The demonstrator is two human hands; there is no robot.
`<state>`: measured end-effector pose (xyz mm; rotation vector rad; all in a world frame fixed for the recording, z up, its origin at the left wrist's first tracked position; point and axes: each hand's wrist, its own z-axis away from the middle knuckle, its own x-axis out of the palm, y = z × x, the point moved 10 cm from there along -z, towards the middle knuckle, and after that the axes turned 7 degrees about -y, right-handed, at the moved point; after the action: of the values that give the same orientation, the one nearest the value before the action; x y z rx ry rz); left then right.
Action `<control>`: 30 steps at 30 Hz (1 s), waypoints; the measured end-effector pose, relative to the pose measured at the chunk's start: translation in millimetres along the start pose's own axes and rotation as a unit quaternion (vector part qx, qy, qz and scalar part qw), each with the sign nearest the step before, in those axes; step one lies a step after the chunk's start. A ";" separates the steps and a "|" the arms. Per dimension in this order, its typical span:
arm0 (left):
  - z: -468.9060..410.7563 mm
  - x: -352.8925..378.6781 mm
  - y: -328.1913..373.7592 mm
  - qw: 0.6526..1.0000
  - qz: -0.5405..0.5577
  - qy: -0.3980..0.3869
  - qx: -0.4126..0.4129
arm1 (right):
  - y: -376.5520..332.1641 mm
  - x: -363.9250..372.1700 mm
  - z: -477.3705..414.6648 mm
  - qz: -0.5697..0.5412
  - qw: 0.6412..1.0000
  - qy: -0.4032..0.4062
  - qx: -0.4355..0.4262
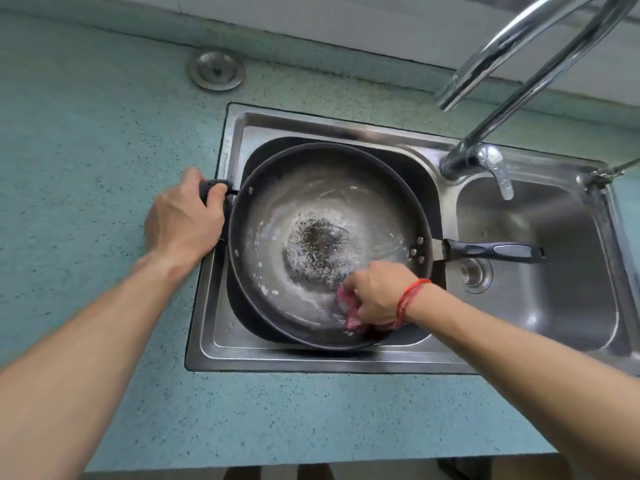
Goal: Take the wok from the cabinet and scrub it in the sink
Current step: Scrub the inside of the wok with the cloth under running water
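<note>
The soapy wok (329, 237) sits in the left basin of the steel sink (242, 358), my left hand (183, 223) curled round its small side handle (212, 186) while my right hand (377, 296) clutches a pink cloth (350, 315) against its near inner wall, long handle (495, 252) jutting over the right basin (554, 289)

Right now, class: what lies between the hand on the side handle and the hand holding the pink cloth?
Head view: the wok's sudsy inside, a dark speckled patch at its middle, lies between left hand and right hand.
</note>
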<state>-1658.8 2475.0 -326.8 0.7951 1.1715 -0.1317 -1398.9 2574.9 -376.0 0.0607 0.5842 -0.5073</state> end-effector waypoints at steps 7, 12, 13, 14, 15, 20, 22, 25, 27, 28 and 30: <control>-1.9 1.3 0.1 1.000 -0.011 0.000 0.010 | -84.9 -26.3 -27.4 -0.118 0.972 0.105 -0.174; -1.8 0.4 1.1 1.000 -0.016 0.001 0.010 | -94.7 -89.2 -48.1 -0.189 0.917 0.290 -0.201; -1.9 0.7 0.8 1.000 -0.017 0.001 0.011 | -89.1 -100.1 -53.2 -0.191 0.907 0.324 -0.187; -2.0 1.0 0.2 1.000 -0.016 0.002 0.011 | -81.8 -110.7 -57.9 -0.193 0.900 0.353 -0.169; -2.3 1.5 -0.6 1.000 -0.013 0.002 0.012 | -73.2 -120.2 -61.9 -0.192 0.894 0.376 -0.148; -3.0 2.9 -1.6 1.000 -0.002 -0.003 0.017 | -18.6 -145.1 -73.2 -0.119 0.924 0.361 -0.030; -2.9 3.5 -1.8 1.000 0.002 -0.007 0.017 | 15.4 -145.5 -69.1 -0.075 0.931 0.355 0.036; -3.2 3.9 -1.8 1.000 0.004 -0.009 0.019 | 48.6 -137.3 -56.1 0.006 0.928 0.358 0.100; -3.3 3.6 -2.1 1.000 0.005 -0.008 0.023 | 58.7 -122.5 -49.1 0.040 0.936 0.329 0.122; -3.5 3.4 -2.4 1.000 0.006 -0.008 0.023 | 60.8 -116.4 -43.8 0.066 0.935 0.321 0.132; -3.0 3.5 -2.3 1.000 0.007 -0.008 0.023 | 63.6 -104.7 -31.5 0.120 0.931 0.308 0.155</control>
<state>-1660.7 2476.3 -331.4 0.8411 1.1506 -0.1531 -1459.8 2682.9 -351.1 0.6035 1.0910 -0.3302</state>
